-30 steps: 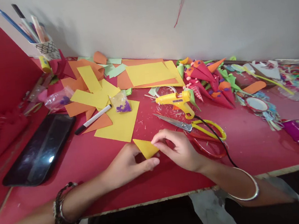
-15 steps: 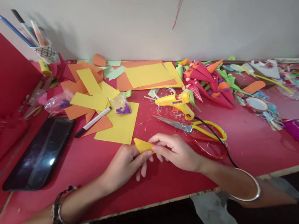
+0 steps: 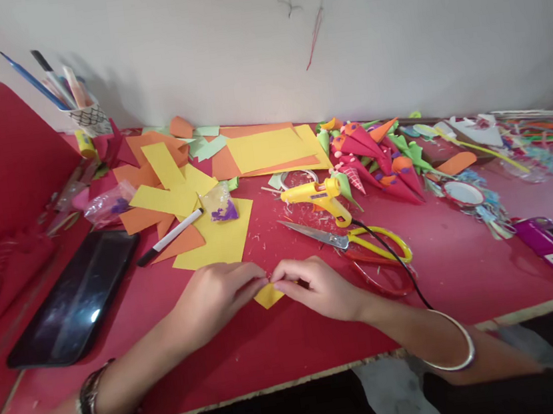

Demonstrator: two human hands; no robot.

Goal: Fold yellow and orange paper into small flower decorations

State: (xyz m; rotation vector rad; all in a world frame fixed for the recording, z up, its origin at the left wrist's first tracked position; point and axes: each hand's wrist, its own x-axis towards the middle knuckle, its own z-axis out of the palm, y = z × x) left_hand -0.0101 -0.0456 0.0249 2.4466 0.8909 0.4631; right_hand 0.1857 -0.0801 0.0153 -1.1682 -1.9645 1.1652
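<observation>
A small folded piece of yellow paper (image 3: 268, 296) is pinched between my two hands, low over the red table near its front edge. My left hand (image 3: 217, 301) closes thumb and fingers on its upper left side. My right hand (image 3: 317, 289) grips its upper right side, and the fingertips of both hands almost meet. Part of the paper is hidden behind the fingers. Just beyond my right hand lie scissors (image 3: 333, 235) with yellow and red handles. Behind them a yellow glue gun (image 3: 316, 197) rests on its side.
A dark phone (image 3: 73, 296) lies at the left. Yellow sheets (image 3: 269, 150), a marker (image 3: 172, 236) and a small bag with purple bits (image 3: 222, 203) spread across the middle. Paper cones (image 3: 375, 154) are heaped at the back right. A purple power strip (image 3: 551, 247) sits far right, and a pen cup (image 3: 89, 117) back left.
The yellow paper has been turned, its point now facing down toward me. My hands have shifted to its top edge, fingertips closer together. The view has tilted slightly upward.
</observation>
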